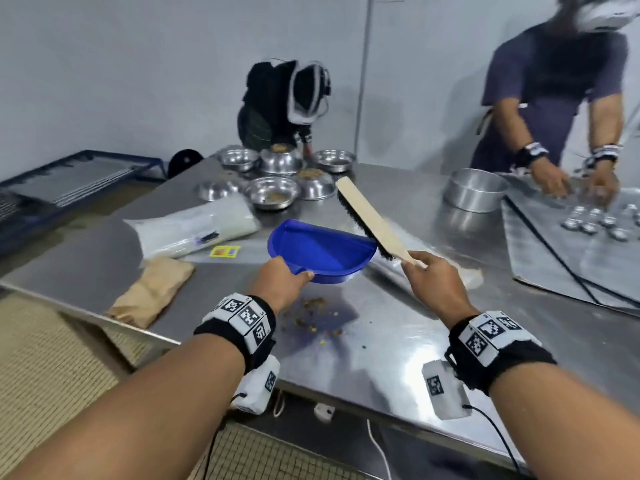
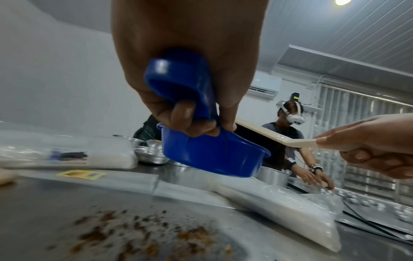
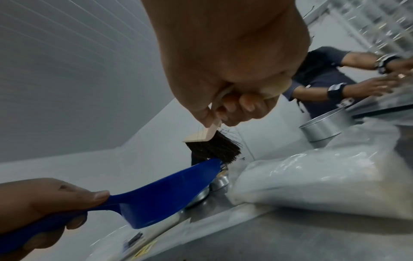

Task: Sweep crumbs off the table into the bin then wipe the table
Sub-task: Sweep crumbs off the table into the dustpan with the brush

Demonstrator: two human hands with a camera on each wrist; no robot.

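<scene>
Your left hand (image 1: 281, 279) had its fingers (image 2: 182, 113) curled tight round the handle of the blue dustpan (image 1: 320, 249), thumb laid along the top of the handle, and it held the pan lifted clear of the steel table (image 1: 398, 344), with the open mouth turned away from you. Your right hand (image 1: 433, 284) was closed in a fist round the pale wooden handle of the brush (image 1: 370, 220), whose black bristles faced down and left and touched the right end of the dustpan's rim, while the long wooden back ran up and away from you. The pan looked empty inside. Below and just in front of your left wrist, the crumbs (image 1: 311, 317) lay scattered on the tabletop, brown bits with a few yellow specks, near the table's front edge and under the raised pan. Beyond the dustpan a clear plastic bag of white grains (image 1: 194, 226) lay on its side, with a small yellow packet (image 1: 224, 251) beside it and a brown paper bag (image 1: 152, 289) nearer the left edge. A second clear bag (image 2: 279, 208) lay under the brush to the right. Farther back stood a cluster of steel bowls (image 1: 273, 192), some with brown food in them, and a round steel tin (image 1: 474, 188) to the right. 2 other people in headsets were at the far side, 1 bent low behind the bowls (image 1: 277, 98) and 1 (image 1: 554, 81) reaching over a foil sheet (image 1: 571, 247) dotted with small shiny cups.
</scene>
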